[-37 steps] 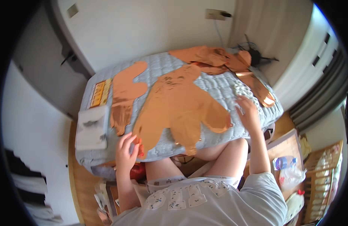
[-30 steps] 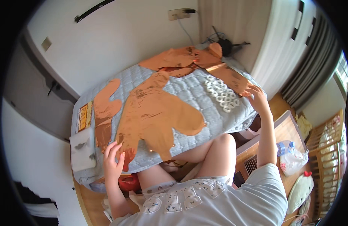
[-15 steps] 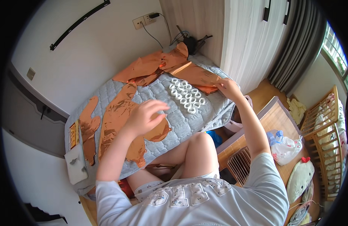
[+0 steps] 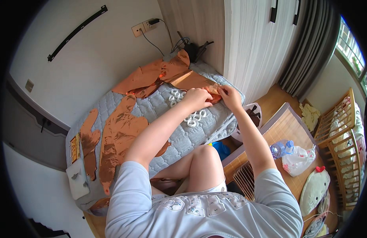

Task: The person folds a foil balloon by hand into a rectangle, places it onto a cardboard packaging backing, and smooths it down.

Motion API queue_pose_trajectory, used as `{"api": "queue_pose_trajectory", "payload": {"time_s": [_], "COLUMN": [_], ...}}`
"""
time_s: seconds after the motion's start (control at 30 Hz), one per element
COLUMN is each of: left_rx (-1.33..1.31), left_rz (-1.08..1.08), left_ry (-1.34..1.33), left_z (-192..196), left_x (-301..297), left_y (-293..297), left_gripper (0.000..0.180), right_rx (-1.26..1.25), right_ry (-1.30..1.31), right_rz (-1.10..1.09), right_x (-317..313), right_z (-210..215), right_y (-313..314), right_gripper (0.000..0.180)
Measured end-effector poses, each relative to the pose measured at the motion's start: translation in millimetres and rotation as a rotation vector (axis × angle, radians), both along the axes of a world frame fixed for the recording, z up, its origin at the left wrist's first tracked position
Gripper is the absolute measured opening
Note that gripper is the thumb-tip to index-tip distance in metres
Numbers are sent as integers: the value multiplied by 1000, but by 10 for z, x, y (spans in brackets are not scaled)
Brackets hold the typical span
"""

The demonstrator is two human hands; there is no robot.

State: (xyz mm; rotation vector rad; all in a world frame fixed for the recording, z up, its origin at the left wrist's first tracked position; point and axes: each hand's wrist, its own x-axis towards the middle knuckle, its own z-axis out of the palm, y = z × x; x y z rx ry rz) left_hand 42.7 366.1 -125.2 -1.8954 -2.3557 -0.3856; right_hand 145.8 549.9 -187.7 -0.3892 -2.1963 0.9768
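Note:
At the far right of the bed, my right hand (image 4: pixel 229 97) pinches the near right end of a flat copper-coloured foil balloon (image 4: pixel 187 80). My left hand (image 4: pixel 198 99) reaches across to the same end, fingers bent against the foil beside the right hand. Part of a group of small white rings, seemingly ribbon rolls (image 4: pixel 192 123), is hidden beneath the left hand and forearm. More uninflated copper foil balloons lie on the bed: a wide one (image 4: pixel 120 127) behind my left forearm and a narrower one (image 4: pixel 88 139) farther left.
The grey quilted bed (image 4: pixel 183 139) meets the wall and a pale wardrobe (image 4: pixel 247 51). A black router-like device (image 4: pixel 193 50) sits in the far corner. To the right are a low table (image 4: pixel 286 119), a plastic bottle (image 4: pixel 282 148), a white bag (image 4: pixel 298 160) and a wooden crib (image 4: pixel 336 139).
My left hand has moved right and away from me, from above the wide balloon to the foil end beside my right hand. The view has shifted slightly.

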Motion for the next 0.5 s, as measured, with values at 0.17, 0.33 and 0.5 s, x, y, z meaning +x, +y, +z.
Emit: {"api": "queue_pose_trajectory", "payload": {"time_s": [0.17, 0.33, 0.5], "left_rx": [13, 123, 216], "left_rz": [90, 185, 226], "left_ry": [-375, -544, -709], "left_z": [-14, -5, -150], "left_x": [-161, -230, -431], "left_y": [-26, 34, 31], "left_gripper": [21, 21, 21], "right_rx": [0, -90, -84], "right_ry": [-26, -60, -20], "right_rz": [-14, 10, 172], "right_x": [19, 3, -34], "right_z": [63, 58, 217], "right_y": [-51, 78, 34], "right_gripper": [24, 25, 26]}}
